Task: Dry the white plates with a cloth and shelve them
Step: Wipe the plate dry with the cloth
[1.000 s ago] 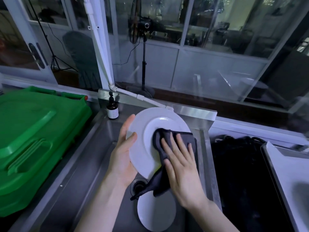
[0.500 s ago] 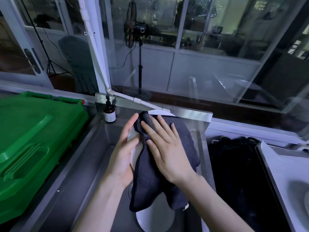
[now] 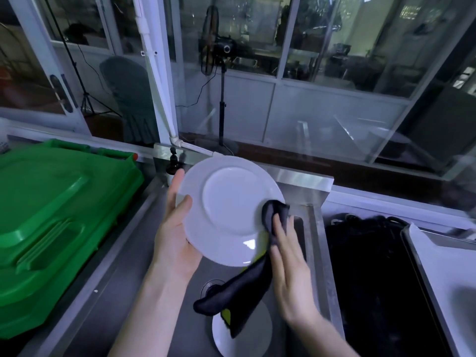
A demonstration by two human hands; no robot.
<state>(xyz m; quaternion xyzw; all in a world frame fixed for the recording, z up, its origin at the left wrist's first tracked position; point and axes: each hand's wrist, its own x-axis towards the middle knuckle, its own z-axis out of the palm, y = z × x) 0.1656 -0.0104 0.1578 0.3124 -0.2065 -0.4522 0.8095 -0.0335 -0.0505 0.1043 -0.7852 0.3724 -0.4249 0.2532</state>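
Left hand (image 3: 175, 243) grips the tilted plate (image 3: 226, 210) by its left rim; right hand (image 3: 291, 264), fingers flat, presses cloth (image 3: 273, 215) on its right edge.

One white plate (image 3: 255, 336) in steel sink (image 3: 116, 292).

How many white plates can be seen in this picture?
2. The held plate is gripped at its left rim by the left hand, above the sink. The second plate lies flat in the sink, partly behind the hanging cloth. Others may be hidden.
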